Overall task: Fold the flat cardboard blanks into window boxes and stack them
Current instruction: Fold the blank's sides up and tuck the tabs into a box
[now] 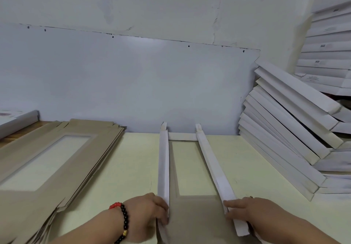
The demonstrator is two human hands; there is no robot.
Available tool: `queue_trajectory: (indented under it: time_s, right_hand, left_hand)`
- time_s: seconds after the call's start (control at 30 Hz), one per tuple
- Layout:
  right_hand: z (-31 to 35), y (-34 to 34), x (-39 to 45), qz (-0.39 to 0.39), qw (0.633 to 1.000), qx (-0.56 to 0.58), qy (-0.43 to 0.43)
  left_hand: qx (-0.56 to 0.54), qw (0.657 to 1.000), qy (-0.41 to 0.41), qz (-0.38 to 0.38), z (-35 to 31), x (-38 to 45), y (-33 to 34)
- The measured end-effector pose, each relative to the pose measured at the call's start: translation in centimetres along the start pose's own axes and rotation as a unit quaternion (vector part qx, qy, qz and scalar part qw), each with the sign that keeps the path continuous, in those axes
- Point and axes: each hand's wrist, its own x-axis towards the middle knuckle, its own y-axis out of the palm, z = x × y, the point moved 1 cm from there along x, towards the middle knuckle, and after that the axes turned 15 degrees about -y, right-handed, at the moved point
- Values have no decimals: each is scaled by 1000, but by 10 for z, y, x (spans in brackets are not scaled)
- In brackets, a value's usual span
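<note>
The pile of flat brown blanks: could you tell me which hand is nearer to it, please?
Left. The left hand holds the box's left wall beside the pile of flat brown blanks; the right hand holds the far wall.

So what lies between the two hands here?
In the head view, the blank's brown floor, its window just beyond, lies between the left hand and right hand, each holding a raised white side flap.

Pale table (136, 167): blank stack (57, 158), perhaps boxes (284, 139).
</note>
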Motion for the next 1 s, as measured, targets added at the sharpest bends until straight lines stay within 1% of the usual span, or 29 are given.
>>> queue_trajectory:
  time_s: [0.03, 0.1, 0.13, 0.27, 0.43, 0.57, 0.63, 0.7, 0.83, 0.9, 1.0]
  right_hand:
    - [0, 0, -3, 1, 1000, 6, -1]
    - [0, -4, -8, -10, 998, 59, 12]
    - [-2, -5, -11, -19, 997, 75, 15]
    - [-15, -3, -25, -33, 998, 59, 12]
    - [-22, 2, -40, -71, 992, 101, 17]
    - [-15, -1, -38, -58, 995, 81, -9]
    - [-8, -6, -35, -35, 997, 65, -31]
    - [-1, -10, -31, -28, 998, 43, -38]
    - [0, -12, -21, -21, 999, 26, -20]
    - [0, -6, -11, -31, 999, -21, -19]
    - [0, 4, 4, -34, 996, -87, 7]
  left_hand:
    - [23, 999, 30, 19, 1, 2, -2]
    - [16, 997, 45, 54, 1, 2, -12]
    - [17, 997, 47, 56, 0, 3, -16]
    - [16, 997, 57, 55, -1, 2, -15]
    - [-5, 996, 71, 45, 7, -3, -16]
    - [15, 994, 100, 30, 8, -5, -15]
    - [16, 994, 104, 25, 8, -6, -13]
    - [18, 994, 101, 25, 7, -6, -13]
    - [32, 994, 90, 53, 4, -1, -19]
    - [39, 994, 77, 63, 4, 2, -21]
    - [38, 995, 60, 66, 5, 4, -21]
